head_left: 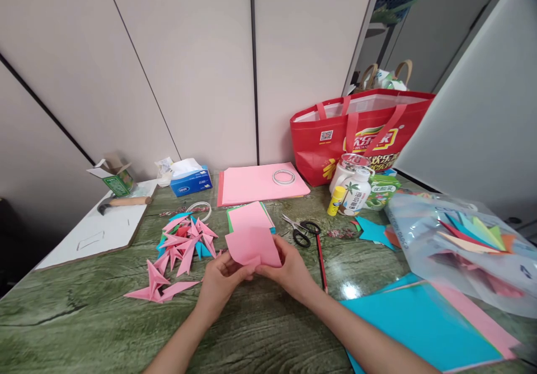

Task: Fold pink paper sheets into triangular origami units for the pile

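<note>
Both my hands hold one pink paper sheet [253, 246] just above the green table [84, 318]. My left hand [221, 280] pinches its lower left edge, fingers closed on the paper. My right hand [288, 270] grips its lower right edge, thumb on top. Left of my hands lies a heap of folded pink and blue paper shapes [184, 241], with two pink ones [157, 289] nearer me. A small stack of pink squares [249, 215] sits just behind the held sheet.
Black scissors [302, 230] and a red pencil [321, 255] lie right of my hands. Behind are a large pink paper stack [260, 185] with a tape ring [284, 176], tissue box [191, 181], red bag [361, 133], bottles, glue stick [335, 201]. Blue sheets [419, 323] and a plastic bag [465, 245] at right; a hammer [123, 201] at left.
</note>
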